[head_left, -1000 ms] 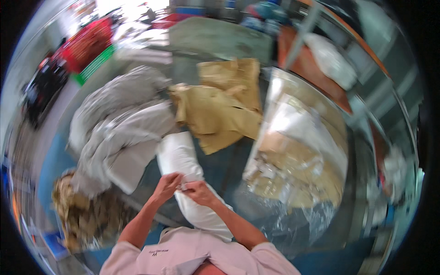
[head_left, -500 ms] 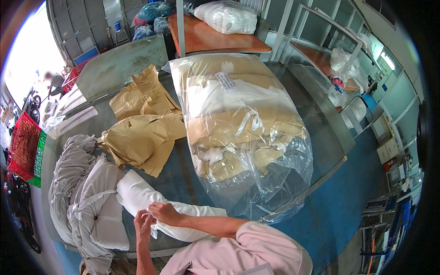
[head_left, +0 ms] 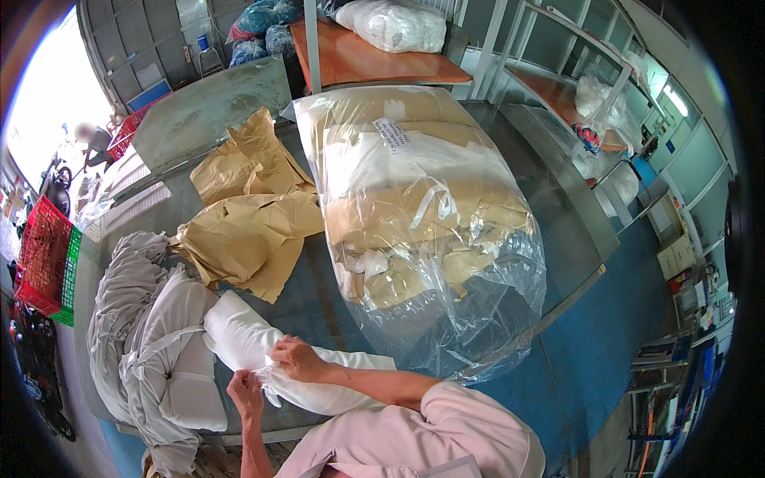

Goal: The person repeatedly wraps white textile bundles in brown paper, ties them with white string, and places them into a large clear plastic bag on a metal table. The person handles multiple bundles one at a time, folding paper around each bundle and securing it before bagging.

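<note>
A long white rolled cloth bundle (head_left: 243, 338) lies on the metal table (head_left: 319, 295) near its front edge. My right hand (head_left: 296, 358) rests on top of the bundle and pinches a white tie strip (head_left: 267, 374) around it. My left hand (head_left: 245, 392) grips the same strip from the near side. Both hands meet at the bundle's middle. Pink sleeves cover my upper arms at the bottom of the view.
A big clear plastic bag (head_left: 422, 215) of brown-paper-wrapped goods fills the table's middle. Crumpled brown paper (head_left: 247, 227) lies left of it. Tied white cloth bundles (head_left: 155, 334) sit at the left edge. Red crate (head_left: 40, 255) far left; wooden shelves (head_left: 374, 60) behind.
The view has swung to the right, bringing the large plastic bag to the centre. My hands have stayed together on the white bundle's tie.
</note>
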A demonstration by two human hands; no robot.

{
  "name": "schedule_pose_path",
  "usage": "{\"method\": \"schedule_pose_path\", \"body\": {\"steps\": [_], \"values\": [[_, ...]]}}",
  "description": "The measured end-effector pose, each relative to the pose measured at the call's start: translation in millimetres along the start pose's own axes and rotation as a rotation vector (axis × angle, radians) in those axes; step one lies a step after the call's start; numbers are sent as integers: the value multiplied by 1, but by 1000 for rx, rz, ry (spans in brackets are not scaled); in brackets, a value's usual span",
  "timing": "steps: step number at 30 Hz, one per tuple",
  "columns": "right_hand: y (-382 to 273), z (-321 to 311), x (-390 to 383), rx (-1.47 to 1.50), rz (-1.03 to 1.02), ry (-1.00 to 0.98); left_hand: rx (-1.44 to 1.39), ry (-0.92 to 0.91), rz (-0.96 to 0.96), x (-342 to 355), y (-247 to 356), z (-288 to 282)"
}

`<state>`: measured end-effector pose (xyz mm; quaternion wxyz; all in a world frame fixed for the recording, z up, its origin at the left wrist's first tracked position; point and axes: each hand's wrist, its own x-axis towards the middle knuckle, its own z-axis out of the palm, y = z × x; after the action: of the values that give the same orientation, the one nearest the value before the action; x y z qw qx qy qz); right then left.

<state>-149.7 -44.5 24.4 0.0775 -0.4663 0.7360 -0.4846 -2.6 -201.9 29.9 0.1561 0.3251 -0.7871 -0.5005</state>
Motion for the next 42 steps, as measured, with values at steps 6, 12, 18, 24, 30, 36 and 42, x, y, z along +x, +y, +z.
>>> {"method": "schedule_pose_path", "body": {"steps": [6, 12, 18, 24, 30, 36, 42], "values": [[38, -36, -49, 125, 492, -327, -355, 269, -544, -22, -45, 15], [51, -64, -61, 163, 631, -677, -1145, -215, -504, -35, -49, 59], [30, -81, -47, 828, 818, -777, -1343, -261, -303, -38, -10, 70], [-13, -153, -61, 945, 511, -558, -1256, -249, -51, -43, 94, 74], [-73, -254, -123, 580, 274, -95, -1266, -407, 76, -47, 265, 113], [-127, -362, -194, 110, 480, 605, -1283, -829, 153, -60, 453, 205], [-114, -541, -247, -132, 230, 1288, -996, -1184, 194, -59, 583, 315]]}}
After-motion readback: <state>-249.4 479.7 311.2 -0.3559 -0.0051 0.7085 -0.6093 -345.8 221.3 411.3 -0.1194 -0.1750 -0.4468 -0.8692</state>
